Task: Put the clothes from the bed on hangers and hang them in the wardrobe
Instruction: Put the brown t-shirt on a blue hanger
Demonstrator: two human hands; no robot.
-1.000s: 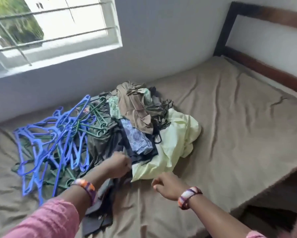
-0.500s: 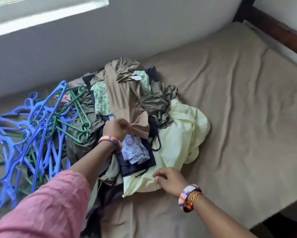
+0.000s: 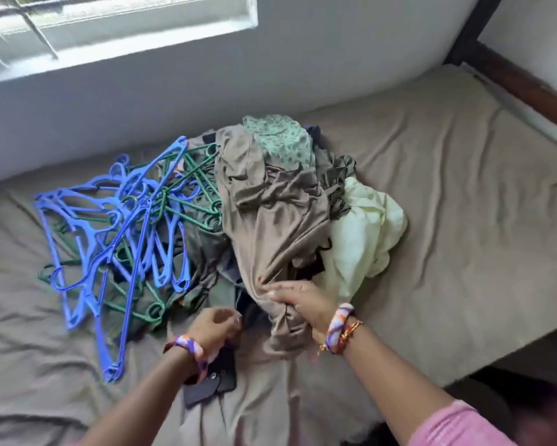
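head view:
right hand (image 3: 306,304): fingers curling tight round a bunched fold of the taupe garment (image 3: 270,217), gripping it at the near edge of the clothes pile; thumb side facing the camera, patterned bangle (image 3: 340,326) sitting on the wrist.
left hand (image 3: 214,326): hovering just left of the right hand, fingers loosely curling, nothing visibly held; cannot tell if the fingertips are touching fabric. Matching bangle (image 3: 187,346) on that wrist.
taupe garment: lying stretched from the back of the pile toward the person, draping over the other clothes, its near end gathered in the right fist.
clothes pile (image 3: 335,175): sitting mid-bed, near the wall side. Green printed piece (image 3: 283,140) showing at the far end, pale yellow garment (image 3: 364,233) lying on the right edge, dark olive pieces (image 3: 203,246) lying under and left of the taupe one.
black item (image 3: 213,378): lying flat on the sheet under the left wrist, nearest to the person; what it is, cannot tell.
hangers: blue hangers (image 3: 116,239) and green hangers (image 3: 190,194) lying in one tangled heap left of the pile, some overlapping the olive clothes.
bed (image 3: 464,220): grey-brown sheet wrinkling all over; dark wooden frame (image 3: 528,88) running along the right side.
window (image 3: 110,27): sitting in the wall above the hangers.
sleeves: pink sleeve (image 3: 457,426) showing on the right forearm at the bottom edge.
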